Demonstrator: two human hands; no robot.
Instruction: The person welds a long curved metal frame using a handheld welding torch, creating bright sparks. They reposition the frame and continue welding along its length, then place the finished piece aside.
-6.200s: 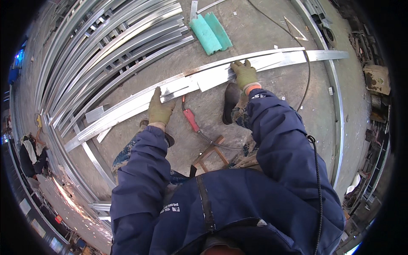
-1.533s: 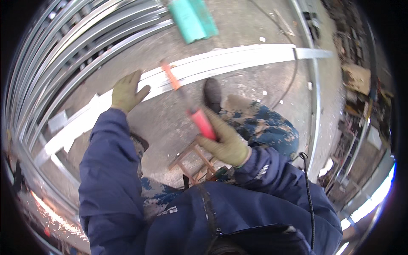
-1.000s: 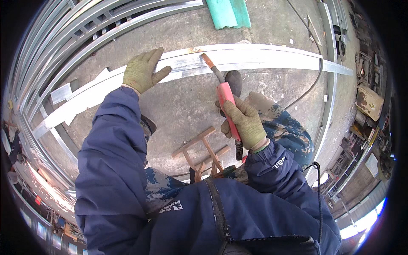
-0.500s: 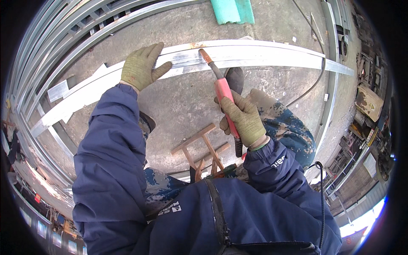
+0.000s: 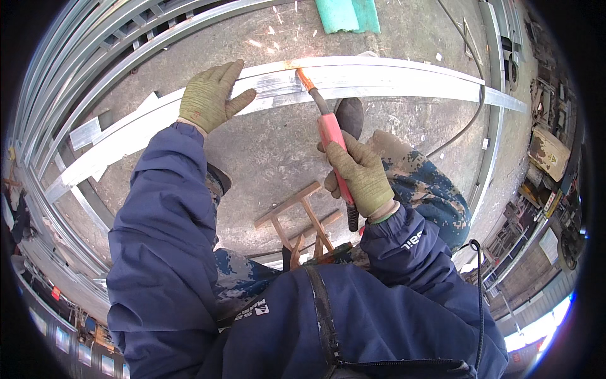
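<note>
My right hand (image 5: 361, 174), in an olive work glove, is wrapped round the red handle of a welding torch (image 5: 332, 131). The torch's copper nozzle meets the upper part of a long silvery metal beam (image 5: 360, 79), beside a rusty brown spot (image 5: 292, 64). Sparks (image 5: 268, 45) fly beyond that spot. My gloved left hand (image 5: 209, 96) lies on the beam to the left of the nozzle, fingers stretched out and thumb apart, with nothing in it. The nozzle's very tip is hard to make out against the bright metal.
A wooden stool frame (image 5: 303, 218) stands between my legs. A dark cable (image 5: 475, 114) crosses the beam's right end. Several long metal rails (image 5: 95, 76) fill the left side. A green sheet (image 5: 347, 15) lies on the floor ahead. Clutter and a tan box (image 5: 548, 151) line the right.
Sparks have appeared past the beam, and the nozzle and metal look brighter. The torch tip has shifted very slightly away from me. My left hand has stayed in place.
</note>
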